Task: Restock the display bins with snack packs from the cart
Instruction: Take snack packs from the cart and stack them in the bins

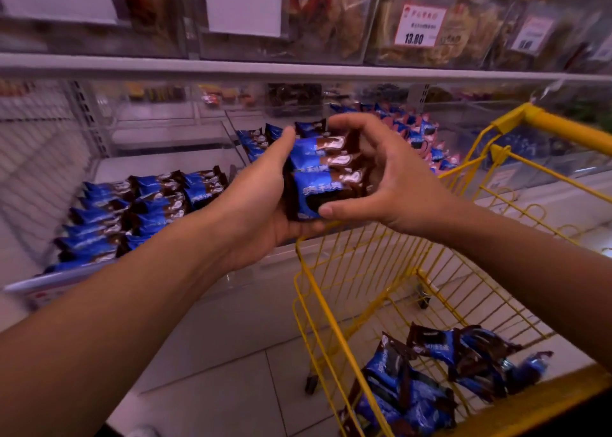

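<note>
We hold a stack of blue-and-brown snack packs [318, 174] between both hands, our left hand [261, 194] cupped under it and our right hand [390, 178] curled around its far side. It hangs above the yellow cart's [334, 307] front rim, near the display bin [99, 274] lined with matching packs; more packs [430, 380] lie in the cart.

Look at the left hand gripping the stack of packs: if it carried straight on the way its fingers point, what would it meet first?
Probably the blue packs in the clear bin just beyond the left hand and its stack, though depth is unclear.
</note>
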A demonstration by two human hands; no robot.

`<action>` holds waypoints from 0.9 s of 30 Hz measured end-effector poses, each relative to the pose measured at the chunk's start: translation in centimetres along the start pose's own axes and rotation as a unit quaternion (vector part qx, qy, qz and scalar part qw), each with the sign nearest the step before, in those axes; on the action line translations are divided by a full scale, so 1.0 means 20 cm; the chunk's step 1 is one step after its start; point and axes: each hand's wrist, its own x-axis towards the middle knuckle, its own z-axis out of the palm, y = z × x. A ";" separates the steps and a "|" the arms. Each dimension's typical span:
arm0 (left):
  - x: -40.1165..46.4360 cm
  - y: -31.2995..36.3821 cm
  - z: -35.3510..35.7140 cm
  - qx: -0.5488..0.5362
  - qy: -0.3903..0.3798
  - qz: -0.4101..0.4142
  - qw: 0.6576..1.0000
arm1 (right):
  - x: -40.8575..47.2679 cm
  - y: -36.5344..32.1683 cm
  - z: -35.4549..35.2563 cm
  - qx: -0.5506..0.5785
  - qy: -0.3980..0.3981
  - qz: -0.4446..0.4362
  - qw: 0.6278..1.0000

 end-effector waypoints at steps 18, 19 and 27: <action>-0.04 0.31 -0.80 0.472 0.335 0.051 0.814 | 0.89 -0.18 0.57 -0.404 -0.259 -0.089 0.873; -0.04 0.30 -0.84 0.586 0.321 0.052 0.743 | 0.91 -0.16 0.60 -0.442 -0.288 -0.082 0.846; 0.01 0.07 -0.95 0.770 0.072 -0.282 0.569 | 0.92 0.01 0.90 -0.585 -0.386 -0.015 0.713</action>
